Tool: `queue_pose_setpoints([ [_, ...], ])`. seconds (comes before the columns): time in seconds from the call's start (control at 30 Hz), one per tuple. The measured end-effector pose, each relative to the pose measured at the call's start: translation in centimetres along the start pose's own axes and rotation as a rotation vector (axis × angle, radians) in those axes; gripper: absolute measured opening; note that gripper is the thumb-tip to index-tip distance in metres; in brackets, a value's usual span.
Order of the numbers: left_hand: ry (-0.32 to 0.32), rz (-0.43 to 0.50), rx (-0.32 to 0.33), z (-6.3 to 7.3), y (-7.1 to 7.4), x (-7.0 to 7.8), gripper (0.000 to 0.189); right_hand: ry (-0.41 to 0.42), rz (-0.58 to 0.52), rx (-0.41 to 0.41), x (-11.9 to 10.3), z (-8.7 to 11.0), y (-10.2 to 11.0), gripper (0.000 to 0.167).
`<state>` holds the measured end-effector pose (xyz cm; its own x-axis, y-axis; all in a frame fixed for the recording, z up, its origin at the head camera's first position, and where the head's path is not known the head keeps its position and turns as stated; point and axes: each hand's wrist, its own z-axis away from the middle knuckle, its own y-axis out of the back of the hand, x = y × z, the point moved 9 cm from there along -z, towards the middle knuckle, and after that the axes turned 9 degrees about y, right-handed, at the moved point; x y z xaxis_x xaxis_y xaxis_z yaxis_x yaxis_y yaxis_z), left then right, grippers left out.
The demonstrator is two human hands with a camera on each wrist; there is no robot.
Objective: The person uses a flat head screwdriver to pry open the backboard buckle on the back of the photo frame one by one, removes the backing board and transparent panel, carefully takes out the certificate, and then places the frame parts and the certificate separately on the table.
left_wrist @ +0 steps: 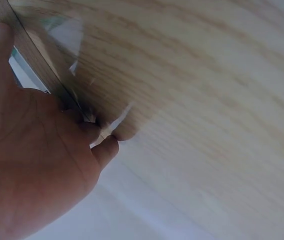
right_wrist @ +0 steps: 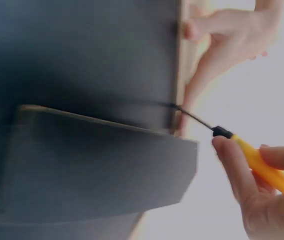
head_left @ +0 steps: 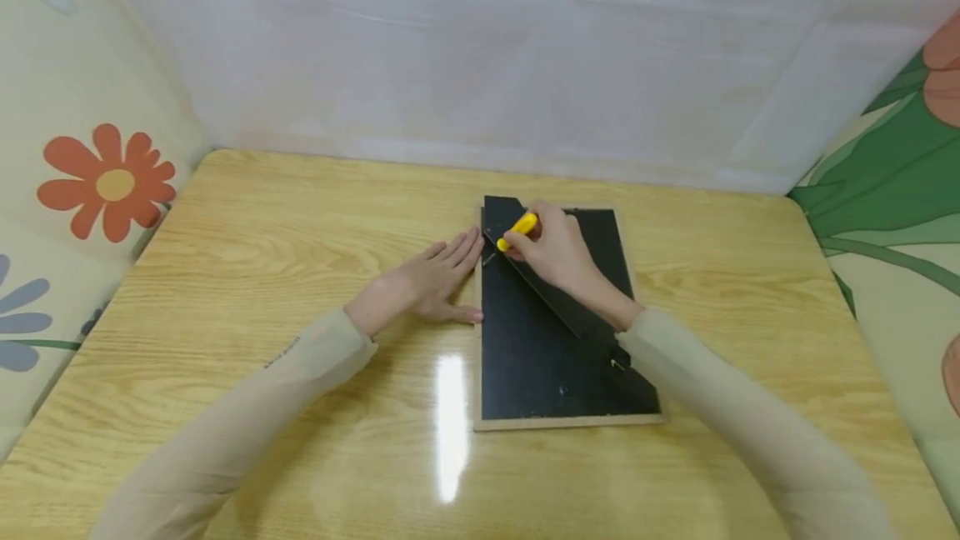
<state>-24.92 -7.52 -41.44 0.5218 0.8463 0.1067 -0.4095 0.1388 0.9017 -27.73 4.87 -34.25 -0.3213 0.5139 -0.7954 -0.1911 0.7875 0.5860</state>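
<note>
A picture frame lies back side up on the table, its black backing board (head_left: pixel 525 373) facing me, with a light wooden rim. Across the board runs a black stand flap (head_left: pixel 501 208), raised at an angle in the right wrist view. My right hand (head_left: pixel 558 248) grips a yellow-handled screwdriver (right_wrist: pixel 262 167) between thumb and fingers. The thin shaft of the screwdriver reaches the frame's left edge near the flap's end. My left hand (head_left: pixel 442 277) rests with extended fingers against that same edge, thumb touching the rim lower down.
The wood-grain table (head_left: pixel 300 215) extends on both sides of the frame. A white cloth (head_left: pixel 480 65) hangs behind it. Patterned flower panels (head_left: pixel 105 182) stand at left and right. A small metal catch (head_left: pixel 618 365) shows near my right sleeve.
</note>
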Motion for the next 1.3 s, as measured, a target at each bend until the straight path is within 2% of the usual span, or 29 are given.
queue_pose_setpoints([
  [0.1, -0.001, 0.009, -0.005, -0.2, -0.1, 0.0, 0.107, 0.04, 0.122, -0.038, -1.4, -1.1, -0.4, 0.017],
  [0.2, 0.003, 0.015, -0.018, -0.4, -0.3, -0.1, 0.107, 0.068, 0.194, -0.049, -2.5, -1.7, -0.9, 0.018],
  [0.4, 0.016, -0.017, -0.036, -0.6, -0.6, -0.4, 0.104, 0.112, 0.233, -0.013, -3.9, -1.4, -1.7, 0.018],
  [0.57, 0.03, -0.035, -0.046, -0.8, -0.6, -0.5, 0.103, 0.149, 0.242, -0.018, -4.8, -1.4, -2.4, 0.021],
  [0.67, 0.028, -0.023, -0.041, -0.7, -0.4, -0.3, 0.103, 0.127, 0.238, -0.01, -4.1, -1.6, -2.0, 0.02],
  [0.77, 0.0, -0.005, -0.016, -0.9, -0.1, 0.3, 0.106, 0.06, 0.209, 0.017, -2.5, -1.7, -0.8, 0.019],
  [0.9, -0.014, -0.004, 0.013, -1.2, 0.1, 0.7, 0.109, -0.023, 0.052, 0.011, -0.3, -1.4, 0.4, 0.02],
  [1.07, -0.025, 0.028, 0.016, -1.6, -0.2, 0.6, 0.113, -0.052, -0.123, -0.013, 1.5, -0.9, 0.8, 0.022],
  [1.2, -0.02, 0.062, 0.02, -1.9, -0.7, 0.0, 0.115, -0.067, -0.133, -0.037, 2.3, -0.1, 1.2, 0.021],
  [1.3, -0.011, 0.061, 0.026, -1.8, -0.7, -0.1, 0.115, -0.069, -0.04, -0.089, 2.4, 0.5, 1.7, 0.02],
])
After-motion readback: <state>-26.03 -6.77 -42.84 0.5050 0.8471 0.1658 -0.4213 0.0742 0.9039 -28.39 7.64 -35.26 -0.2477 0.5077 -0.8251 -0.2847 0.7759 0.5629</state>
